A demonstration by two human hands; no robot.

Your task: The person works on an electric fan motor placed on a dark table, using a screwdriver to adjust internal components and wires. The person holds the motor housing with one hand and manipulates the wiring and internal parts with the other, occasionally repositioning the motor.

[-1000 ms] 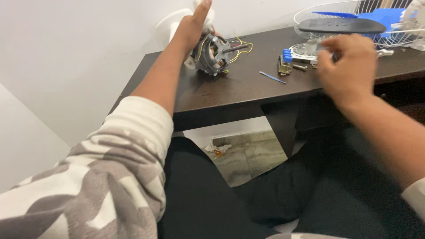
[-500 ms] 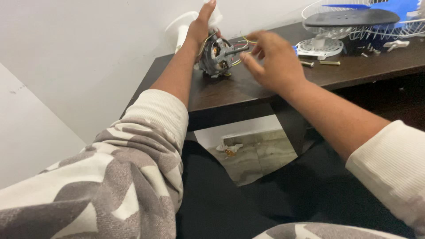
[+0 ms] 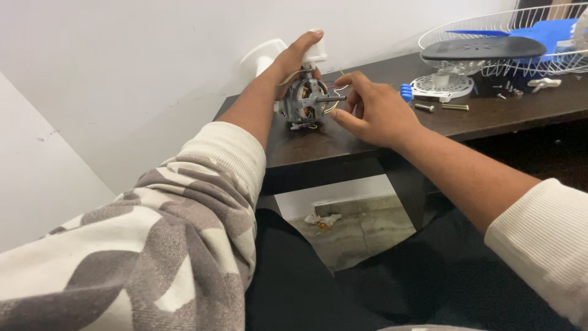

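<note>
A small grey electric fan motor (image 3: 307, 101) with copper windings and loose coloured wires stands on the dark wooden table (image 3: 343, 144) near its left end. My left hand (image 3: 293, 61) wraps around the motor from behind and grips it, next to a white plastic housing (image 3: 264, 54). My right hand (image 3: 373, 110) reaches in from the right, and its fingertips pinch at the motor's dark shaft that points to the right.
At the back right lie a white wire fan guard (image 3: 520, 37), a black round cover (image 3: 484, 48) and a blue fan blade (image 3: 548, 29). A white round plastic part (image 3: 442, 86), a blue-handled tool (image 3: 406, 92), and loose bolts (image 3: 456, 107) and screws lie nearby. Tiled floor shows below.
My right hand has moved left from the loose parts to the motor's shaft. My left hand has stayed on the motor. The view has shifted closer to the table.
</note>
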